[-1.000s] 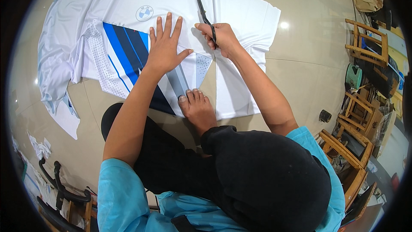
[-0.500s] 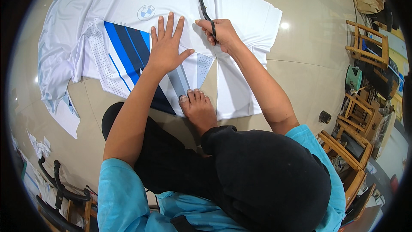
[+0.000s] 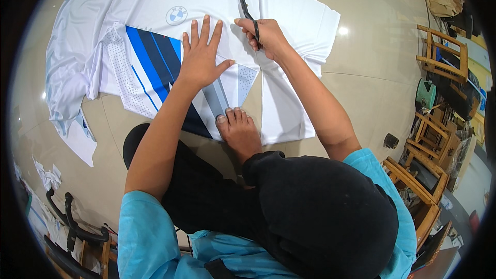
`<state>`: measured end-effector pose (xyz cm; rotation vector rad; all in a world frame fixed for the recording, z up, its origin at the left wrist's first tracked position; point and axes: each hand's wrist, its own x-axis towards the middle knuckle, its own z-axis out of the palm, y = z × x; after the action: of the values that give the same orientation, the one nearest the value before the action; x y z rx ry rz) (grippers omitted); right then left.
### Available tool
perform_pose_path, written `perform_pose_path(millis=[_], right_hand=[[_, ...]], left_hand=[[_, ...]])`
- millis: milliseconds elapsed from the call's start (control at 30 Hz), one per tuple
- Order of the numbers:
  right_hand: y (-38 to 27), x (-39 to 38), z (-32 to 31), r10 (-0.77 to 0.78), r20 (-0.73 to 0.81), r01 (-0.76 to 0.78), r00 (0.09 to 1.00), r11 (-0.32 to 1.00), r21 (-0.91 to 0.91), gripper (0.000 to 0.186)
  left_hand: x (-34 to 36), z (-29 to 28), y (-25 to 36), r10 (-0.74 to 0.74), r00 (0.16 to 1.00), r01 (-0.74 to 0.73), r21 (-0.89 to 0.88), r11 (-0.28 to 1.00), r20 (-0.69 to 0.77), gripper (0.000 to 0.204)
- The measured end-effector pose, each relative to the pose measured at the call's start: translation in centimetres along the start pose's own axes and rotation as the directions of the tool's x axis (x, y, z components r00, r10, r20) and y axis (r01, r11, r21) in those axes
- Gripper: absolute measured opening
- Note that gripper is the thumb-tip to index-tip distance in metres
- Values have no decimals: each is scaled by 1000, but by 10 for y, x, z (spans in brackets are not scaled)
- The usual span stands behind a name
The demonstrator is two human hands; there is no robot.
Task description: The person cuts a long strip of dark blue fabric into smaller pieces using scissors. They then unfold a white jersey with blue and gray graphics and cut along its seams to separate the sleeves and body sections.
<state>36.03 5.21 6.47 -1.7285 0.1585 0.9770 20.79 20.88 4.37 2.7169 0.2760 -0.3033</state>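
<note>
My left hand (image 3: pixel 201 61) lies spread over a folded piece of fabric with blue, navy, grey and dotted panels (image 3: pixel 150 62). My right hand (image 3: pixel 268 39) grips black-handled scissors (image 3: pixel 243 0), their blades pointing away from me over white fabric (image 3: pixel 297 18); the blades look closed. The white fabric is spread on the floor, with a small round blue-and-white emblem (image 3: pixel 176 16) above my left fingers and loose, rumpled folds at the left. My bare foot (image 3: pixel 237 129) rests at the near edge of the striped piece.
Beige floor tiles (image 3: pixel 361 82) surround the cloth. Wooden chairs (image 3: pixel 442 64) and a green object (image 3: pixel 424 93) line the right side, near a small dark cylinder (image 3: pixel 391 140). White scraps (image 3: pixel 49 175) and a black curved frame (image 3: pixel 70 212) lie at the lower left.
My right hand and the scissors have shifted gradually forward, away from me, and slightly upward in the picture. My left hand has barely moved and stays spread.
</note>
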Motion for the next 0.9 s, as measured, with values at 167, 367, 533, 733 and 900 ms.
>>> perform_pose_path(millis=[167,367,533,733,900], right_hand=[[-3,5,1,-2,-2,2,1000,1000,2,39],[-5,7,1,3,8,-3,1000,1000,-4,38],[-2,7,1,-16,0,16,1000,1000,-21,37],[-2,7,-1,-15,1,15,1000,999,-33,37],[-10,8,3,9,2,-9,1000,1000,-12,38]], left_hand=[[0,0,-1,6,1000,-6,-3,1000,-6,115],[0,0,-1,0,1000,0,-4,1000,-4,114],[0,0,-1,2,1000,-2,-7,1000,-7,115],[0,1,-1,8,1000,-8,-12,1000,-11,116],[0,1,-2,3,1000,-3,-5,1000,-5,115]])
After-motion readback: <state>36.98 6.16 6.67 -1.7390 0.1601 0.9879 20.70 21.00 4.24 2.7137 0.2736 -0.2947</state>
